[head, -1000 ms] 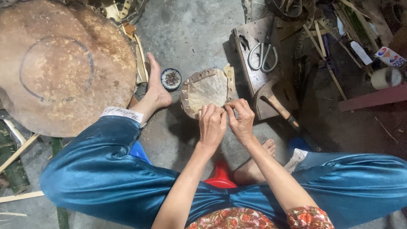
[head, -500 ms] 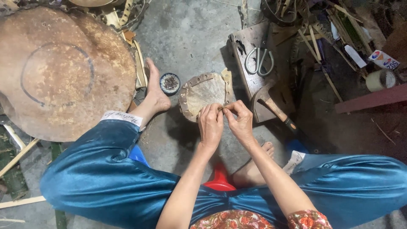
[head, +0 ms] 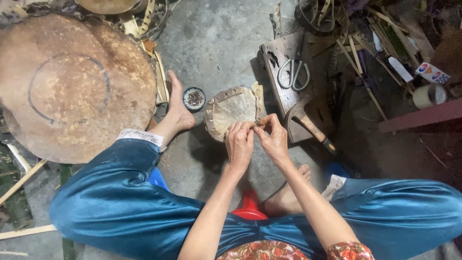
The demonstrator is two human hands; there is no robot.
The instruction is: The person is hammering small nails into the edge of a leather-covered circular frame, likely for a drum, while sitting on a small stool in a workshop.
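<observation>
- Fingers: those of the left hand and the right hand are drawn narrow and meet tip to tip at the 4 o'clock edge of the small round disc; they pinch its rim, and possibly a thin strip there, which is too small to tell.
- Step in hand (judged): edge work on the disc, a binding or lacing of the rim, carried out where the fingertips meet.
- Next move (judged): it calls for a firm pinch, a short pull along the rim, and a slight turn of the disc.
- Position of the disc: low over the concrete floor, tilted towards the person, at 12 o'clock from both hands.
- Hand pose: both wrists bent down, forearms converging from 6 o'clock, knuckles uppermost.
- Surroundings: a small dish at 9 o'clock from the disc, just beside the bare foot; scissors on a wooden block at 1 o'clock; a large round hat far off at 9 o'clock.
</observation>
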